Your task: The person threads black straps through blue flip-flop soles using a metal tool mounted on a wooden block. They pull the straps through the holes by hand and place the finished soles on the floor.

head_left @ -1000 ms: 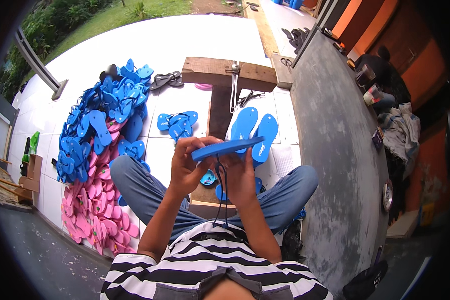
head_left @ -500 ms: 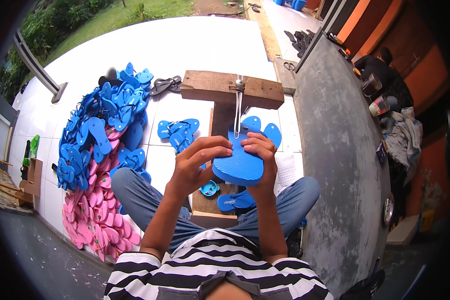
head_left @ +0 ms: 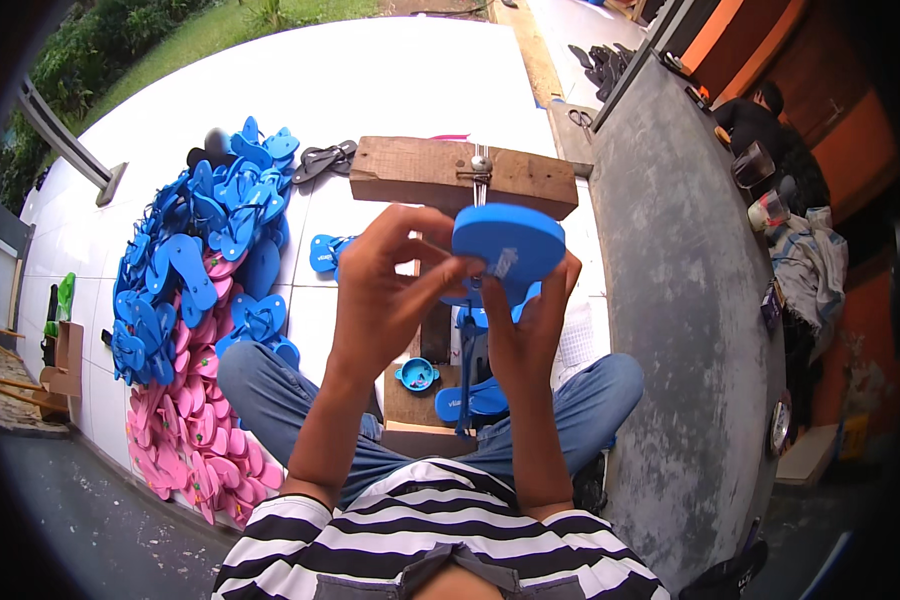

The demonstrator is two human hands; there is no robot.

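While holding a blue sandal (head_left: 510,235) before the wooden crossbar (head_left: 400,175), pinches it with a nearly closed left hand (head_left: 388,280) and clasps its edge with a curled right hand (head_left: 530,335); sits by heaped sandals (head_left: 192,275) toward the floor (head_left: 70,245)'s left edge.

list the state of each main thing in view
Blue foam flip-flop sole, lifted between left hand and right hand
Dark blue strap, hanging below
Small round blue dish, uncovered
Pink foam flip-flops, heaped
Blue foam flip-flops at left, heaped
Dark scissors, too small to tell
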